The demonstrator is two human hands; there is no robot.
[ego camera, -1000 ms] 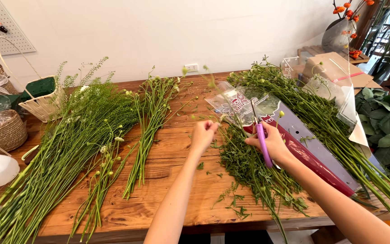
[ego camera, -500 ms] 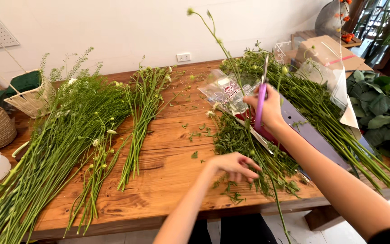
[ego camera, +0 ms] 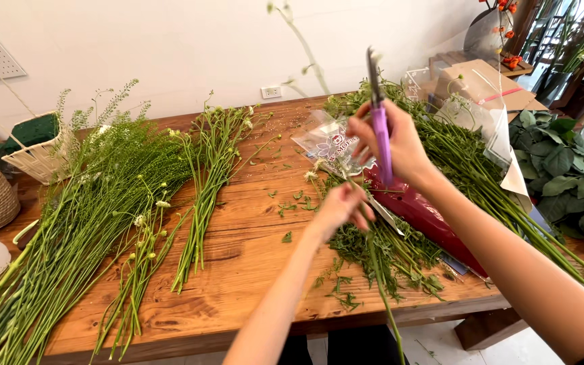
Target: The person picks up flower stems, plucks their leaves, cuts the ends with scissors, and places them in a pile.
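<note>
My right hand [ego camera: 395, 143] is raised above the wooden table [ego camera: 238, 270] and grips purple-handled scissors [ego camera: 379, 122] pointing up, together with the upper part of a long green flower stem [ego camera: 299, 47]. My left hand [ego camera: 341, 208] is closed around the lower part of that stem [ego camera: 381, 284], just above a heap of cut green leaves [ego camera: 380, 250]. The stem runs from the table's front edge up past both hands to small buds near the wall.
Rows of long green stems [ego camera: 103, 203] lie across the table's left half; another bundle [ego camera: 481, 169] lies at right by a dark red wrapper [ego camera: 420, 209] and clear plastic sleeve [ego camera: 326, 142]. Baskets [ego camera: 35, 155] sit at left, a cardboard box [ego camera: 474, 81] and leafy foliage [ego camera: 569, 169] at right.
My right hand has lifted higher with the scissors and the stem. My left hand has left the tabletop and closed on the stem below the right hand.
</note>
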